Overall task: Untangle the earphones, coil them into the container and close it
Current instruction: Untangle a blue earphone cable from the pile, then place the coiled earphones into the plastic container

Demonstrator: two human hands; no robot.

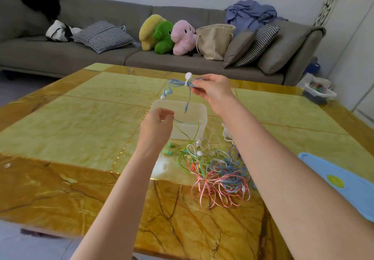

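My right hand [210, 90] pinches a coiled bundle of blue earphones [178, 84] in the air above the clear plastic container [199, 116]; its buds and plug dangle down. My left hand [156, 126] hovers at the container's left side with fingers loosely curled, holding nothing that I can see. A green cable [187, 123] hangs over the container's front rim. A tangled heap of pink, blue, green and white earphones [216, 170] lies on the table in front of the container. The blue lid [340, 185] lies at the right edge.
The yellow marble table [81, 122] stretches wide to the left. A grey sofa [81, 55] with cushions, plush toys and a bag stands behind it. A small plastic box [319, 92] sits on the floor beyond the table's far right corner.
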